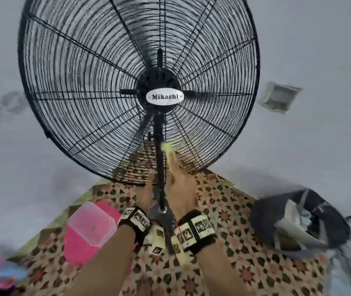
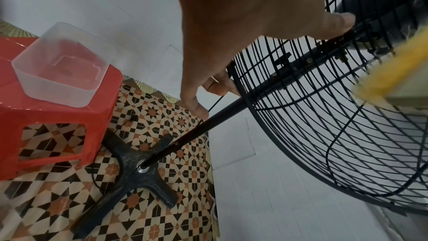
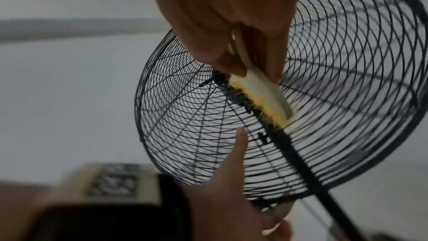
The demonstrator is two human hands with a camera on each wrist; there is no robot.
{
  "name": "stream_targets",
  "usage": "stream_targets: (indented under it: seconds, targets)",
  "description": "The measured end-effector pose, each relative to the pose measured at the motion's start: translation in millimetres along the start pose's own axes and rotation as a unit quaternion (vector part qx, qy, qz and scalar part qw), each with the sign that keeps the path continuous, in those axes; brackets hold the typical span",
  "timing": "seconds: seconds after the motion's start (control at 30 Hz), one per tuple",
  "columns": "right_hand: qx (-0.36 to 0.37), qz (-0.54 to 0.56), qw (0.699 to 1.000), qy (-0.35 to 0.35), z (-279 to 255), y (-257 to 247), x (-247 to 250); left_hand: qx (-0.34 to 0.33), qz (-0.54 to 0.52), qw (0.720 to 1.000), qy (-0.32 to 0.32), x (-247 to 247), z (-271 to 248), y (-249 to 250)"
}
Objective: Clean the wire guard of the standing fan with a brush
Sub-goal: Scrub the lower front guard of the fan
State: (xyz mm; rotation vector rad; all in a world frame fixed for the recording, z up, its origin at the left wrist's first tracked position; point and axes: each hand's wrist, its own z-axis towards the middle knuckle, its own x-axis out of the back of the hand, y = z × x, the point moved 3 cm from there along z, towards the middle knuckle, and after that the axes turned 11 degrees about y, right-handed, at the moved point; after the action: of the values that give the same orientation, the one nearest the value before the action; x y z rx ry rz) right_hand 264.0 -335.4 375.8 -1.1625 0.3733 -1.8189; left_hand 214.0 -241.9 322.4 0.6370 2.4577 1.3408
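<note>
Scrubbing low on the wire guard of the standing fan, just under the middle badge and beside the black pole. Gripping the brush in the right hand, with fingers clamped on the pale handle and yellow bristles pushed against the wires. Steadying the bottom rim of the guard with the left hand: thumb up by the fan's neck, some fingers curled on the rim, one finger held straight. Looks like part way through, with lots of wire left to brush, though hard to tell clean wire from dusty wire here.

Could go wrong in a few ways. Pushing too hard could rock the tall fan on its cross base and tip it toward the wall. Could poke bristles through the gaps and snag them, or bend a thin wire. Could pinch the straight left finger, so close to the brush strokes. Could bump the red stool, just beside the base, and knock off the clear tub sitting on top.

Counting now: one fan, one guard, one brush, two hands, one pole, one base with four arms, one stool, one tub, and one dark bin well off to the right on the patterned floor
</note>
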Motion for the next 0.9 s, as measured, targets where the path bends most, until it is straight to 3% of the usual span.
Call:
stream_targets:
  seconds: [0.07, 0.17, 0.23, 0.37, 0.4, 0.53, 0.63, 0.73, 0.9]
  targets:
    - [-0.015, 0.049, 0.999, 0.01, -0.3, 2.5, 3.3, 0.016, 0.007, 1.0, 0.004, 1.8, 3.2, -2.9]
    - [-0.098, 0.071, 0.985, 0.125, 14.2, 17.4, 8.0, 0.024, 0.016, 1.0, 0.005, 4.1, -5.7, 3.1]
    - [-0.099, 0.039, 0.989, 0.099, 17.1, 12.2, 5.5, 0.007, 0.028, 0.999, 0.014, 7.7, 4.8, 0.4]
    - [-0.006, 0.059, 0.998, -0.026, 4.7, -3.0, 1.6, -0.007, 0.057, 0.998, 0.005, 6.3, 21.7, -11.4]
    - [-0.008, 0.068, 0.997, -0.02, 8.7, -0.8, 4.7, 0.003, 0.054, 0.999, 0.0, 7.0, 21.0, -10.3]
    - [-0.132, 0.052, 0.987, 0.081, 32.5, 11.3, 17.0, -0.022, 0.061, 0.998, -0.019, 10.4, 36.3, -18.7]
    - [-0.079, 0.004, 0.996, 0.035, 35.1, 1.4, 9.3, -0.002, 0.052, 0.998, -0.038, 13.4, 70.5, -45.0]
    - [-0.018, 0.051, 0.998, -0.009, 31.3, -6.5, 9.8, -0.023, 0.078, 0.997, 0.001, 8.6, 28.7, -10.3]
    - [-0.126, 0.04, 0.987, 0.09, 43.4, 5.7, 14.5, 0.032, 0.068, 0.997, 0.023, 6.1, 26.1, -11.7]
